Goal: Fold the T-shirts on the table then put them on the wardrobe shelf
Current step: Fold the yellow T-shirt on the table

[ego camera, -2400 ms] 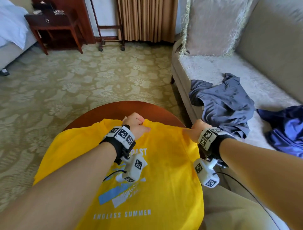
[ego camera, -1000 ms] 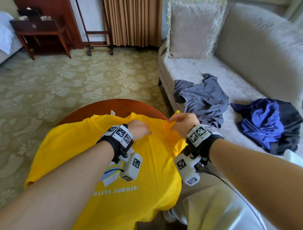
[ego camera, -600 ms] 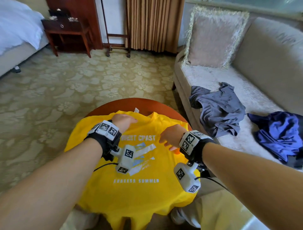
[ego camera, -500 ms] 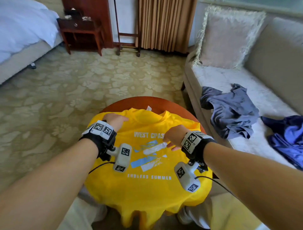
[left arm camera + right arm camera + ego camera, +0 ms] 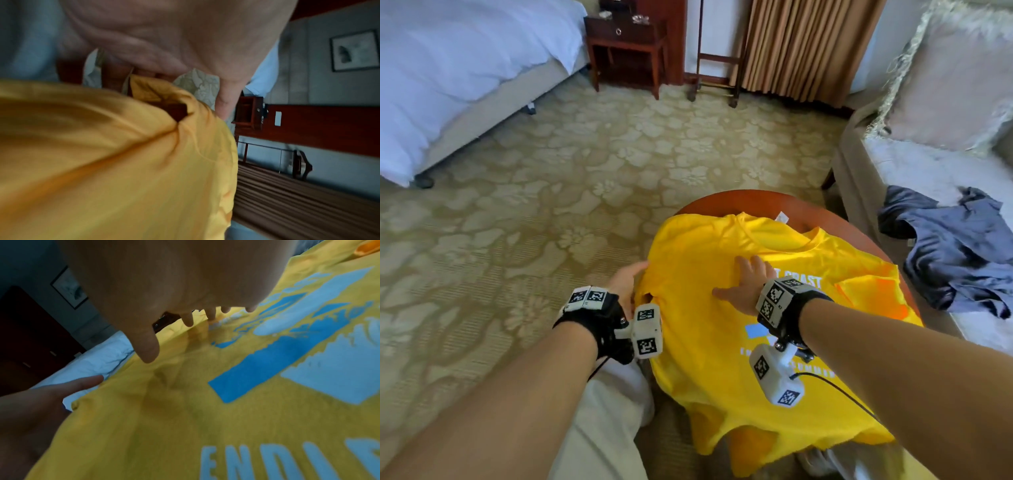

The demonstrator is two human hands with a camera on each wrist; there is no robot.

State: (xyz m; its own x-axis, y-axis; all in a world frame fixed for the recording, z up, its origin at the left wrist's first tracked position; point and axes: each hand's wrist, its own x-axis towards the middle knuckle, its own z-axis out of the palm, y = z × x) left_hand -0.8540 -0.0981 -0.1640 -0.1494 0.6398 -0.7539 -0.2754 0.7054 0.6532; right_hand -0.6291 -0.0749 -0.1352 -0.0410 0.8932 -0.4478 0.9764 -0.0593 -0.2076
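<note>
A yellow T-shirt with a blue and white print lies face up on the round wooden table, its hem hanging over the near edge. Its right sleeve is folded in onto the body. My right hand lies flat on the chest with its fingers spread. In the right wrist view those fingertips touch the cloth beside the print. My left hand is at the shirt's left edge, its straight fingers against the left sleeve opening. The right wrist view shows that left hand beside the cloth.
A grey-blue T-shirt lies crumpled on the sofa to the right, below a fringed cushion. A bed, a dark nightstand and a luggage rack stand across patterned carpet.
My left hand has moved from the shirt's shoulder down to its left edge. My right hand has shifted left onto the chest and spread flat. The head view has swung left.
</note>
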